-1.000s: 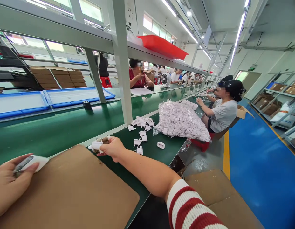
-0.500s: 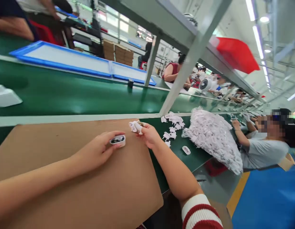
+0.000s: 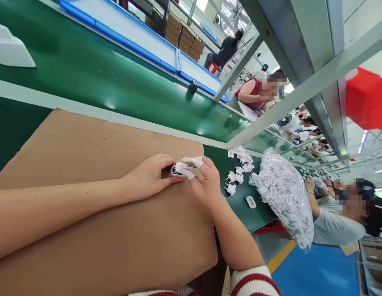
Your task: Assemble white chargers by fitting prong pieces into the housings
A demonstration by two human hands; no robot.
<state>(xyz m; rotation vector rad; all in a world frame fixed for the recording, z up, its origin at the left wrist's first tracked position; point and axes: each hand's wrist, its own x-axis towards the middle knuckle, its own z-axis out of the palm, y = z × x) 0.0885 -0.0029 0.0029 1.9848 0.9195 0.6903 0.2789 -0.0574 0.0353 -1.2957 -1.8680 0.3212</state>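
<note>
Close above the cardboard sheet (image 3: 132, 230), near its right edge, the left hand (image 3: 154, 174) grips a white housing (image 3: 175, 172), its oval opening longest left to right; the right hand (image 3: 208, 185) pinches a white piece (image 3: 181, 167) against it. Past that edge lie plug parts (image 3: 231, 189), then a bag (image 3: 283, 193).

Matt cardboard sheet (image 3: 101, 230), glossy conveyor belt (image 3: 117, 82), smooth plastic housing (image 3: 175, 173), crinkled clear plastic bag (image 3: 282, 193), ribbed knit cuff (image 3: 254, 281)

White ribbed sleeve (image 3: 255, 281) is banded dark red | right hand (image 3: 208, 181): thumb and finger are capped by white covers (image 3: 197, 162)
</note>
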